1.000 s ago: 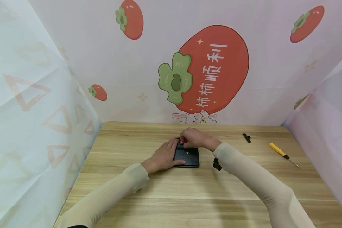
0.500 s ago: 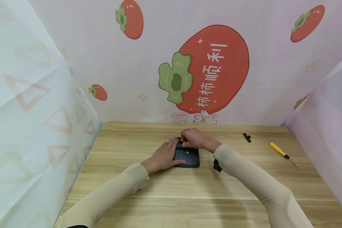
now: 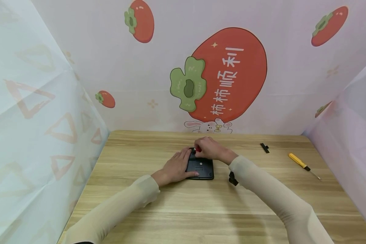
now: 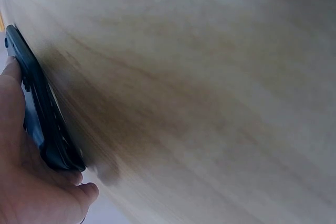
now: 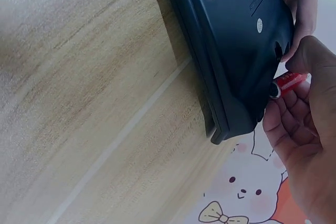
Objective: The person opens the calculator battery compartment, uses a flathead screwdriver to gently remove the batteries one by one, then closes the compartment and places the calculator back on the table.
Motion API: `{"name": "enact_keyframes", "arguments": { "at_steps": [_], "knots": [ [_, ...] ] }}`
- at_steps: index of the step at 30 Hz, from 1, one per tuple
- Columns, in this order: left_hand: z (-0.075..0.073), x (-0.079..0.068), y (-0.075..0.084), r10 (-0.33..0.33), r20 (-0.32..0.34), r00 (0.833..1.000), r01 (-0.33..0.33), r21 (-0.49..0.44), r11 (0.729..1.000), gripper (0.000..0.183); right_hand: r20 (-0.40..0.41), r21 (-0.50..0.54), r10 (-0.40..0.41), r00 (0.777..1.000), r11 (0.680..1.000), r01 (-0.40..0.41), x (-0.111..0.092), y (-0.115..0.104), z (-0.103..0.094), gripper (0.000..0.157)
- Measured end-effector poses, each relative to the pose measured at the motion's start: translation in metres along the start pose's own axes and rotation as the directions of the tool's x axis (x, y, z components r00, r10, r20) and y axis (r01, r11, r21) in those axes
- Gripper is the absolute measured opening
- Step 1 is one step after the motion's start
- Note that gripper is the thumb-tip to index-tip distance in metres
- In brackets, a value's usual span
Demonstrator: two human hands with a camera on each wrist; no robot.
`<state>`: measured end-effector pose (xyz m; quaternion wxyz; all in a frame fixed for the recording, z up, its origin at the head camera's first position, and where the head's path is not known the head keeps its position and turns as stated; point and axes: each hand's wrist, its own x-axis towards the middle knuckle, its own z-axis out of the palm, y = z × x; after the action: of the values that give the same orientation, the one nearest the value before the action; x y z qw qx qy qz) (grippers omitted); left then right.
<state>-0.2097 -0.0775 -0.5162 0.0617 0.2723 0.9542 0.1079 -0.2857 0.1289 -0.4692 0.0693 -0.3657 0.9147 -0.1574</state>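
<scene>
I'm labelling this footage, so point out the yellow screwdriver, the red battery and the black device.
Yellow screwdriver point(image 3: 299, 161), head view, on its handle.
Red battery point(image 5: 290, 82), right wrist view, on its red side.
Black device point(image 5: 239, 51), right wrist view, on its broad face.

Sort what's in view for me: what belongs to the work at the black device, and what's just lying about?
In the job, it seems:
black device, under the left hand
red cylinder, likely a battery, pinched by the right hand at the device's far end

Lying about, untouched:
yellow-handled screwdriver
small black piece, possibly the device's cover, so perhaps needed
</scene>
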Motion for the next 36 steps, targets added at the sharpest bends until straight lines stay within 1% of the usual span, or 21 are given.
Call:
{"name": "enact_keyframes", "arguments": {
  "at_steps": [7, 15, 20, 24, 28, 31, 33, 34, 36],
  "knots": [
    [0.001, 0.000, 0.000, -0.005, 0.001, 1.000, 0.005, -0.003, 1.000, 0.110, -0.068, 0.042, -0.013, 0.998, 0.999, 0.016, -0.002, 0.002, 0.001, 0.014],
    [0.001, 0.000, 0.000, -0.006, 0.005, 1.000, 0.006, -0.005, 1.000, 0.109, -0.158, 0.081, -0.018, 0.987, 0.996, 0.031, -0.007, 0.005, 0.004, 0.015],
    [0.002, 0.000, -0.001, 0.003, -0.008, 1.000, -0.003, -0.009, 1.000, 0.109, -0.197, 0.151, 0.004, 0.980, 0.988, 0.027, -0.011, 0.007, 0.005, 0.017],
    [0.003, 0.001, -0.001, 0.007, -0.012, 1.000, -0.007, -0.004, 1.000, 0.109, -0.181, 0.243, 0.052, 0.982, 0.970, -0.007, -0.013, 0.011, 0.005, 0.021],
    [0.002, 0.000, 0.000, 0.001, -0.001, 1.000, -0.001, -0.004, 1.000, 0.109, -0.153, 0.361, 0.103, 0.983, 0.932, -0.041, -0.015, 0.013, 0.003, 0.022],
    [0.001, 0.000, 0.000, -0.002, -0.001, 1.000, 0.002, -0.003, 1.000, 0.109, -0.131, 0.445, 0.143, 0.981, 0.893, -0.071, -0.017, 0.012, 0.000, 0.023],
    [0.001, 0.000, 0.000, -0.001, -0.002, 1.000, 0.001, 0.001, 1.000, 0.109, -0.105, 0.512, 0.171, 0.980, 0.854, -0.095, -0.018, 0.011, 0.000, 0.025],
    [0.001, 0.000, 0.000, 0.000, -0.001, 1.000, 0.000, 0.002, 1.000, 0.109, -0.090, 0.553, 0.187, 0.978, 0.826, -0.107, -0.018, 0.011, 0.000, 0.026],
    [0.001, 0.000, -0.001, 0.001, -0.001, 1.000, -0.001, 0.003, 1.000, 0.110, -0.054, 0.640, 0.225, 0.973, 0.756, -0.139, -0.019, 0.011, -0.001, 0.028]
  ]
}}
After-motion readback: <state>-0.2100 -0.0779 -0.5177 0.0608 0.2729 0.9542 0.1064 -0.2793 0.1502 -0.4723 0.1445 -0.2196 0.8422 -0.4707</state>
